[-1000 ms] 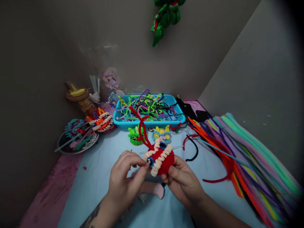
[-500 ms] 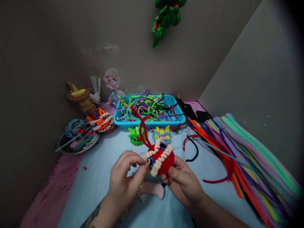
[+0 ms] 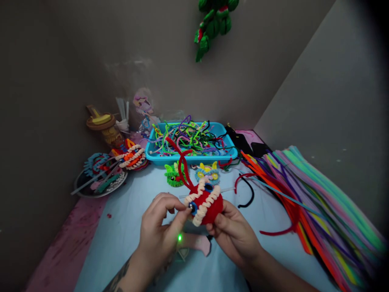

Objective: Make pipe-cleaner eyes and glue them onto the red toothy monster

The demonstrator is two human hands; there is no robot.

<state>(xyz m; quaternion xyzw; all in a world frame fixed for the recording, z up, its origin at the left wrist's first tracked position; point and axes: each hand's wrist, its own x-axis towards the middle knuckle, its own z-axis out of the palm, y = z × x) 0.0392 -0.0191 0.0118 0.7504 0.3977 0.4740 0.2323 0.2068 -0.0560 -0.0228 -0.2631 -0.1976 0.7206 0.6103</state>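
Note:
A red pipe-cleaner figure (image 3: 211,209) with cream coiled strips and two blue-and-black eyes is held up over the blue cloth. My right hand (image 3: 235,229) grips its right side between thumb and fingers. My left hand (image 3: 164,223) is closed, thumb and forefinger pinching its left edge at the lower eye (image 3: 191,207). Long red stems (image 3: 183,168) stick up from the figure's top. Below my hands lies a pink glue gun (image 3: 196,243), partly hidden by my left hand, with a small green light glowing.
A blue tray (image 3: 191,160) of pipe-cleaner scraps stands at the back. Before it sit a green figure (image 3: 173,174) and a blue-and-yellow figure (image 3: 207,173). Left is a bowl (image 3: 103,190) with beads and tools. Bundled pipe cleaners (image 3: 316,202) spread along the right.
The green light on the glue gun now shows brightly. My hands and the red figure stay almost where they were.

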